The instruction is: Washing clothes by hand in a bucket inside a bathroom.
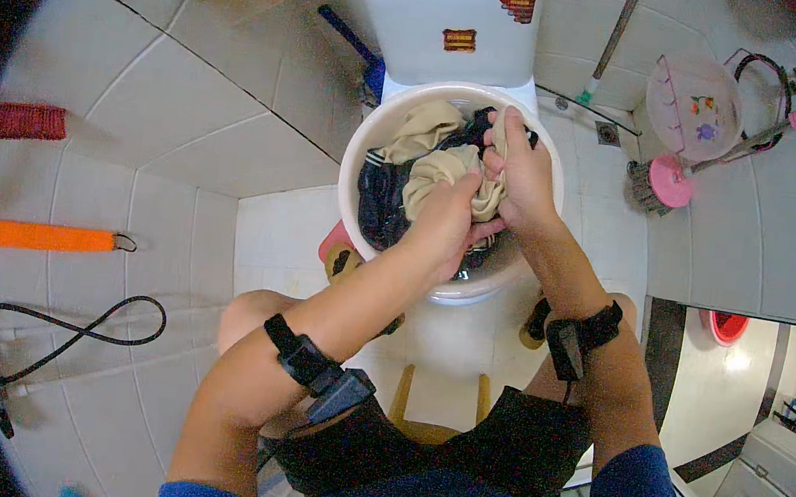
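A round whitish basin (354, 160) stands in front of me, holding wet-looking clothes. Bunched over its middle is a beige garment (436, 176), gripped by both hands. My left hand (447, 223) is closed on its lower part, thumb on top and some fingers hidden beneath. Just to the right and a little farther off, my right hand (526, 177) has its fingers wrapped round a raised fold of the same cloth. Dark navy clothing (381, 205) with a pale striped edge lies along the basin's left side. More beige cloth (424, 126) shows at the far side.
Behind the basin rises a white toilet tank (451, 39). A blue-handled brush (348, 37) leans left of it. Mops and a pink-headed brush (669, 181) stand at right beside a hanging translucent basin (694, 106). Stool legs (484, 401) show between my knees.
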